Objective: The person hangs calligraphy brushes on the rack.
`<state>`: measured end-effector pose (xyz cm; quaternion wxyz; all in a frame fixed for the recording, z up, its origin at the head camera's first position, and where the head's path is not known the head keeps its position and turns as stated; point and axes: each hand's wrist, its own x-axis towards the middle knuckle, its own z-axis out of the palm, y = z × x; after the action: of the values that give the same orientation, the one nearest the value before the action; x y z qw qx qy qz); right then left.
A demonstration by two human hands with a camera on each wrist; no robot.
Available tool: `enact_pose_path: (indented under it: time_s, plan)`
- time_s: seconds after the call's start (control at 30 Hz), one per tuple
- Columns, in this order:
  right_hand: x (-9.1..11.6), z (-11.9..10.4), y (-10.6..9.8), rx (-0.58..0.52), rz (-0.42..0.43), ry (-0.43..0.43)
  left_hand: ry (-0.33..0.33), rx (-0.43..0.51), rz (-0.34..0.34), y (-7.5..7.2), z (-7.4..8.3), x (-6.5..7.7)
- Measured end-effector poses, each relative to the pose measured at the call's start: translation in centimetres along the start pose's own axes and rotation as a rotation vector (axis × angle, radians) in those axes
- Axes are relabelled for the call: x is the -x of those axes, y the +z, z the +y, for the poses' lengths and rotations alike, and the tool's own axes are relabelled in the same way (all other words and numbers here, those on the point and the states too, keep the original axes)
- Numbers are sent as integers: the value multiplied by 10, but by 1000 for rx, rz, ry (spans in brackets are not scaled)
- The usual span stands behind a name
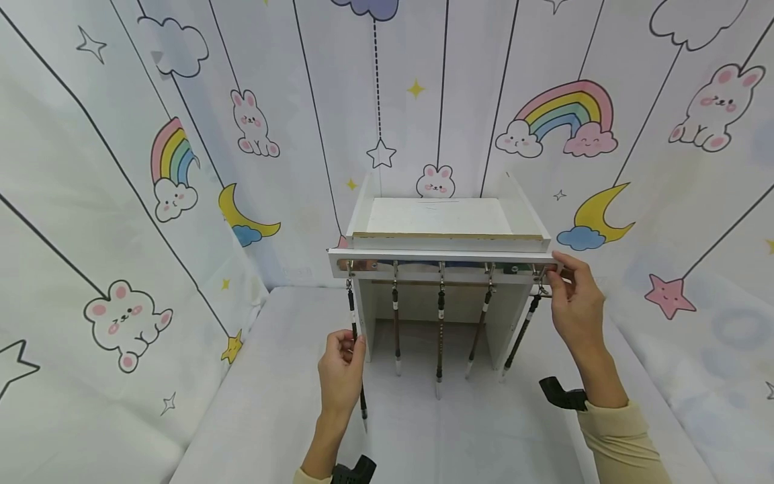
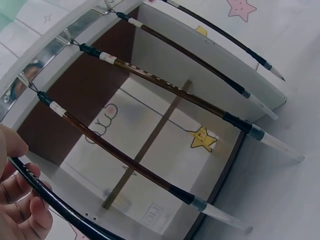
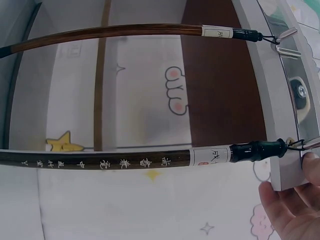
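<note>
Five hanging brushes, right-wrist lettering

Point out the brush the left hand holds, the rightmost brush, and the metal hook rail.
Leftmost brush (image 1: pixel 353 323), head view, on its dark shaft above the fingers.
Rightmost brush (image 1: pixel 521 339), head view, mid shaft.
Hook rail (image 1: pixel 423 265), head view, shiny strip between hooks.

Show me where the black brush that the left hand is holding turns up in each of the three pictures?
Head view: the black brush hangs leftmost of five under the rack, gripped mid-shaft by the left hand.
Left wrist view: bottom-left corner, crossing the fingers.
Right wrist view: not in it; only two brown brushes show.
Shared landmark: the shiny metal hook strip along the rack's front edge, top left in the left wrist view, right edge in the right wrist view.
</note>
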<state>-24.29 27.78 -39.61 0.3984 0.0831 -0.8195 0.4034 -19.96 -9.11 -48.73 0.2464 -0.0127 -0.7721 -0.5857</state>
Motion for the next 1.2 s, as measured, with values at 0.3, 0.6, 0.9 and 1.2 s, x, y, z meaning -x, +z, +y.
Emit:
enact_pose_path:
  time_s: [0.3,0.6,0.9,1.2]
  plan:
    - [0,0,0,-2,3,-10,-4,-38,4,3,-8,-5]
    - [0,0,0,4,-2,-9,11,-58,6,6,-15,-11]
    - [0,0,-1,4,-5,2,42,-109,15,9,-26,-14]
    - [0,0,0,0,-3,-3,95,-142,42,11,-35,-22]
